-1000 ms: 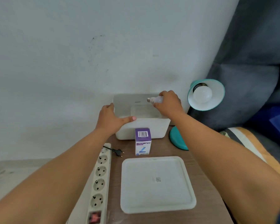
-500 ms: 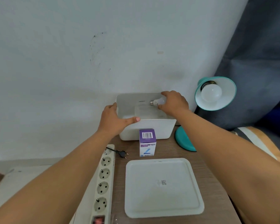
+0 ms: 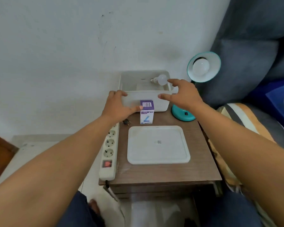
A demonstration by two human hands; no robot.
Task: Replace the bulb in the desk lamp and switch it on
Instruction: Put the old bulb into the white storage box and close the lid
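Observation:
A loose white bulb (image 3: 161, 79) lies inside the white plastic bin (image 3: 147, 95) at the back of the table, its screw base pointing left. My right hand (image 3: 182, 94) hovers just in front of it, fingers spread, holding nothing. My left hand (image 3: 117, 105) rests against the bin's front left corner with fingers apart. The teal desk lamp shade (image 3: 203, 67) faces me at the right with a white bulb (image 3: 200, 67) fitted in it. Its teal base (image 3: 183, 114) sits beside the bin. A purple and white bulb box (image 3: 146, 111) stands before the bin.
The bin's white lid (image 3: 158, 145) lies flat mid-table. A white power strip (image 3: 109, 148) with a red switch runs along the table's left edge, with a black plug (image 3: 126, 122) loose near it. Grey sofa cushions stand at the right, the wall behind.
My right hand let go of the loose bulb, which now lies in the bin, and drew back toward me. My left hand slid down the bin's front. The camera tilted down.

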